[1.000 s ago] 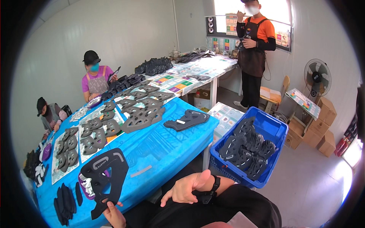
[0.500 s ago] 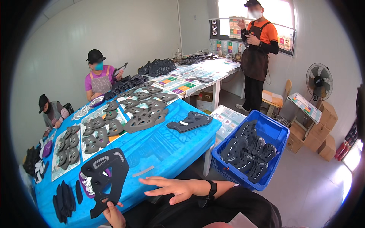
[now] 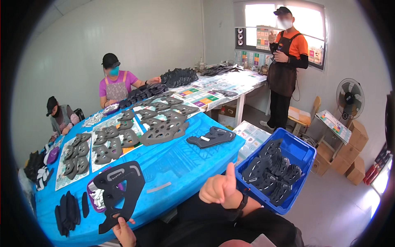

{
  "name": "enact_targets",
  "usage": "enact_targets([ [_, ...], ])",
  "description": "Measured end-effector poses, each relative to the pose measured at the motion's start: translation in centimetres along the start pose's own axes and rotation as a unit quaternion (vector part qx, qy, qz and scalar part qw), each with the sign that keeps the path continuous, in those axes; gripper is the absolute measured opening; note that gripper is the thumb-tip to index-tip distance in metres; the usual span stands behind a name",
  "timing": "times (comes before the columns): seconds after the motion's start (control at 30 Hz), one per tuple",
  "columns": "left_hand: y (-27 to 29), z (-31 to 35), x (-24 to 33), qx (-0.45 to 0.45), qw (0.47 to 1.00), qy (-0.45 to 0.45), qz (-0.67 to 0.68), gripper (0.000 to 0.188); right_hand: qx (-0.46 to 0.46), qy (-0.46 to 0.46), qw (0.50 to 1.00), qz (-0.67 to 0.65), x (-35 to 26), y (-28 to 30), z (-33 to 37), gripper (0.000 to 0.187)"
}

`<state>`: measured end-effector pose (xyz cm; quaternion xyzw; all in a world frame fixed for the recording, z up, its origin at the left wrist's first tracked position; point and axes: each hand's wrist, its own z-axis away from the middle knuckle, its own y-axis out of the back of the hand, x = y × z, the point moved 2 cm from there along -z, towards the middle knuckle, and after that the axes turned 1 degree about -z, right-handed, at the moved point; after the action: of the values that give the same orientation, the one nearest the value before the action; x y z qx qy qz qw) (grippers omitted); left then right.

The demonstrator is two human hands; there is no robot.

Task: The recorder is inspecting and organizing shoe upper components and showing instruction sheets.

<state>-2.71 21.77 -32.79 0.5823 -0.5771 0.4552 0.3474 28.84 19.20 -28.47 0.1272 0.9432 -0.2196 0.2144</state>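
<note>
My left hand [image 3: 124,233] pinches the lower end of a black, flat, padded-looking panel [image 3: 135,180] with large cutouts and a pale outline near its top. The panel stands tilted up over the near left of the blue-covered table. It partly hides a purple tray [image 3: 91,196] with white pieces [image 3: 98,199]. My right hand [image 3: 219,188] is held up between table and crate, fingers curled in and thumb pointing upward, with nothing visible in it. A thin grey strip [image 3: 159,187] lies on the table between both hands.
Another black panel [image 3: 214,138] lies near the table's right corner. Grey cutout panels [image 3: 162,131] cover the middle; black strips [image 3: 68,215] lie at near left. A blue crate [image 3: 296,147] holds black panels. Two workers sit along the far left side; one person stands beyond the table.
My right hand has gone from spread fingers to a raised thumb, moving right. My left hand keeps the panel. The purple-shirted worker's raised black piece is gone from view; that arm reaches sideways.
</note>
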Motion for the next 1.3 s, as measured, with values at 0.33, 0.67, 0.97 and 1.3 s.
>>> enact_targets([
  [0.33,1.1,0.2,0.3,-0.060,0.993,0.028,-0.093,0.038,0.007,-0.183,0.956,0.229,3.5,0.5,0.6,0.062],
  [0.67,-0.1,0.5,0.6,-0.064,0.997,-0.010,-0.046,0.033,-0.037,-0.285,0.879,0.380,3.8,0.5,0.4,0.049],
  [0.97,1.6,-0.2,-3.9,-0.063,0.993,-0.046,0.084,0.027,0.009,-0.292,0.883,0.368,4.9,1.0,0.7,0.049],
  [1.3,-0.4,1.1,0.0,-0.253,0.967,0.037,-0.009,0.020,0.062,-0.270,0.887,0.368,5.6,3.2,2.0,0.036],
])
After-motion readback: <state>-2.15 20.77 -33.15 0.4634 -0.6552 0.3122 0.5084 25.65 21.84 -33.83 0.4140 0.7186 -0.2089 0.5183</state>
